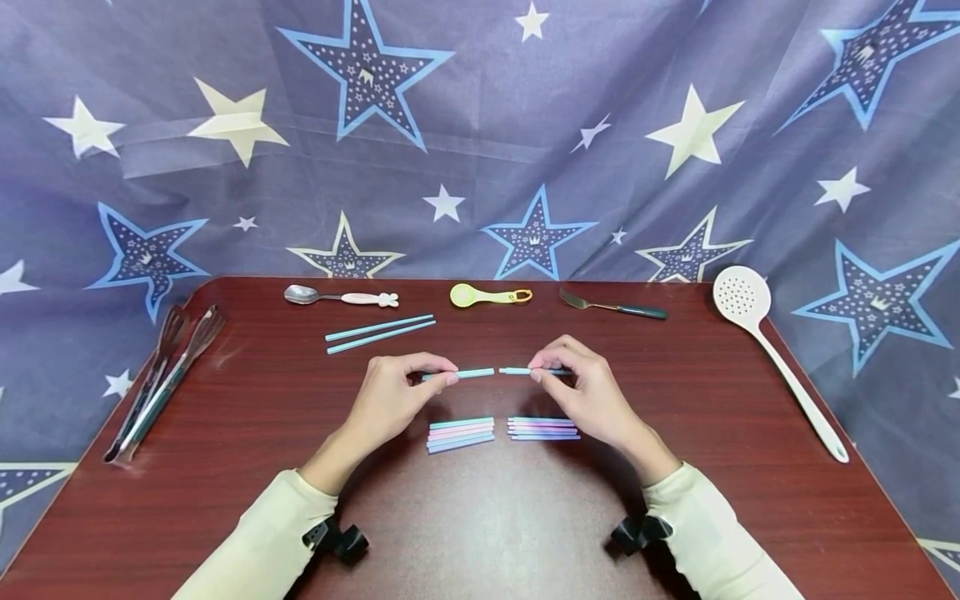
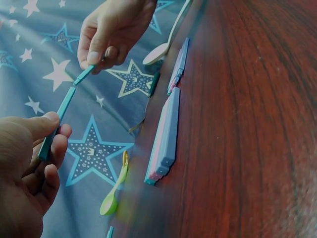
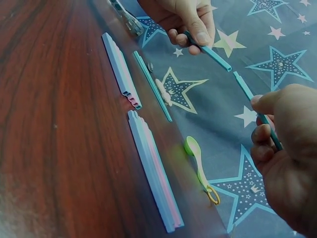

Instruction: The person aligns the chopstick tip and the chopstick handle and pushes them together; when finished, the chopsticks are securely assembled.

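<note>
Left hand (image 1: 393, 392) first, seen from my end: thumb and forefinger pinch a blue stick piece (image 1: 476, 373), with the remaining fingers loosely bent. Opposite, the right hand (image 1: 592, 387) nips a second blue piece (image 1: 516, 371) between thumb and fingertips, its narrower tip facing the hollow end of the first. Both pieces are held up off the table (image 1: 247, 400), ends near each other but apart.

That gap is where I expect trouble. The head view shows the pieces at a slight angle to one another; if they were pressed together that way, the tip could snag on the rim, and a hard shove might twist one out of its pinch. They look slim and smooth, so I judge a light grip could let one roll or slip.

Just nearer me lie the left row (image 1: 461, 433) and right row (image 1: 543, 428) of coloured pieces; a dropped piece or low wrist could scatter them. Beyond the left hand are two long blue sticks (image 1: 379, 327), then a pink-handled spoon (image 1: 363, 298), measuring spoon (image 1: 486, 297) and fork (image 1: 630, 311) along the back. Tongs (image 1: 167, 392) and a slotted spoon (image 1: 783, 371) flank everything, too far out to interfere, I think.
</note>
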`<act>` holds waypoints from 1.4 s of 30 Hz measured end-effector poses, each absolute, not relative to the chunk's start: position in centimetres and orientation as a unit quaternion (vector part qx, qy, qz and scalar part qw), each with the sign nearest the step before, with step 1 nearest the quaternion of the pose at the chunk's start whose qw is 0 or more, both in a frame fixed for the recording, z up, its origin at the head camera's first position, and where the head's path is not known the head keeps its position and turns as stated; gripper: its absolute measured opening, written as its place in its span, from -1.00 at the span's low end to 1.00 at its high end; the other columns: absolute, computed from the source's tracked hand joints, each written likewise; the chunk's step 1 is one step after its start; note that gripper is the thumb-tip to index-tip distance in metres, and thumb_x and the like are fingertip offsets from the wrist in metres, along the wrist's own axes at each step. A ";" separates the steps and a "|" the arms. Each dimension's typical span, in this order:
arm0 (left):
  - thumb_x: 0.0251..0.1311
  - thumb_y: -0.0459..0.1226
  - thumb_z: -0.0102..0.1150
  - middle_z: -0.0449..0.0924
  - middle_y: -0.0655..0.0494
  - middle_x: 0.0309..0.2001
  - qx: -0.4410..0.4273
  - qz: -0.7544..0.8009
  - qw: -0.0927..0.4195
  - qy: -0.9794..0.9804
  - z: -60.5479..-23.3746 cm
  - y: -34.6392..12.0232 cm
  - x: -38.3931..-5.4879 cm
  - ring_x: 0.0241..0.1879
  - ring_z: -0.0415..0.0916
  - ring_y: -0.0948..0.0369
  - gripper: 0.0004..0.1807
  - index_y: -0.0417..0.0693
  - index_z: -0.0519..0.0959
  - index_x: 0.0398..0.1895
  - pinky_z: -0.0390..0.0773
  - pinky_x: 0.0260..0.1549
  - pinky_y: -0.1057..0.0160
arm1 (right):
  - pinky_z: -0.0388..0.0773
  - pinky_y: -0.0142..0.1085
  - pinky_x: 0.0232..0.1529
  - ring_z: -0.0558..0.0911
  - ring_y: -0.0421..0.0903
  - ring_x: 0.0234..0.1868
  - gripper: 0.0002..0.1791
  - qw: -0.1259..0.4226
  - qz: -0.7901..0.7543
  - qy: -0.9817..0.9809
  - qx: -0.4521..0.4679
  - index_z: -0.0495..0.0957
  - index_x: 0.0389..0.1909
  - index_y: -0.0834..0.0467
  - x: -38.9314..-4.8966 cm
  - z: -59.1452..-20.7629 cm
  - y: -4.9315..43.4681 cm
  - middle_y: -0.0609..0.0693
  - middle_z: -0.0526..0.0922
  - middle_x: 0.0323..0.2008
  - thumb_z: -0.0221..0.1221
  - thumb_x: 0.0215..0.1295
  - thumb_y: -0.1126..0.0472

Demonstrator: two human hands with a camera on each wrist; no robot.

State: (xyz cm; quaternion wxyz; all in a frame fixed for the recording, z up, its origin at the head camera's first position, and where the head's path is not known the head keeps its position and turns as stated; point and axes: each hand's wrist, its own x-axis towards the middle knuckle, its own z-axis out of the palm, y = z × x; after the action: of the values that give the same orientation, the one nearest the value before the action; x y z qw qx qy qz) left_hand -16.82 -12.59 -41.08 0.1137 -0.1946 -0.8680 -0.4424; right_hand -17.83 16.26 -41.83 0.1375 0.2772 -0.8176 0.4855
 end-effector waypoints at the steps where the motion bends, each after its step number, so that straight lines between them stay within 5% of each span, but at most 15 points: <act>1: 0.24 -0.18 0.45 0.71 0.10 -0.56 -0.195 -0.443 0.113 -0.868 -41.1 -12.6 -16.8 -0.66 0.25 0.25 -0.96 0.17 0.80 -0.26 0.26 -0.58 0.37 | 0.48 -0.44 -0.23 0.57 -0.25 -0.23 -0.91 0.138 0.484 -0.818 0.278 0.73 -0.25 0.06 -17.8 -41.9 16.2 -0.09 0.68 -0.26 0.36 0.32 0.33; 16: 0.23 -0.12 0.46 0.57 0.19 -0.66 -0.200 -0.439 0.121 -0.868 -41.6 -12.3 -16.9 -0.63 0.24 0.31 -0.92 0.13 0.80 -0.29 0.26 -0.59 0.38 | 0.48 -0.46 -0.20 0.60 -0.19 -0.24 -0.87 0.151 0.479 -0.813 0.294 0.72 -0.26 0.07 -17.7 -42.1 16.0 -0.06 0.69 -0.27 0.37 0.29 0.37; 42: 0.23 -0.17 0.46 0.70 0.29 -0.54 -0.220 -0.446 0.117 -0.860 -41.7 -12.1 -16.7 -0.66 0.24 0.36 -0.94 0.09 0.81 -0.30 0.28 -0.60 0.41 | 0.55 -0.28 -0.19 0.60 -0.18 -0.21 -0.89 0.132 0.476 -0.819 0.291 0.71 -0.25 0.13 -17.5 -42.6 15.6 -0.06 0.67 -0.27 0.36 0.29 0.39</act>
State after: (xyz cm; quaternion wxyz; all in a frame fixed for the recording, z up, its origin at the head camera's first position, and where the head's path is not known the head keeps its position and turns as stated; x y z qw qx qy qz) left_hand -16.68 -12.07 -41.68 0.1168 -0.2200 -0.8596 -0.4461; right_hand -17.47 15.61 -42.62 0.1317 0.2908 -0.8193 0.4762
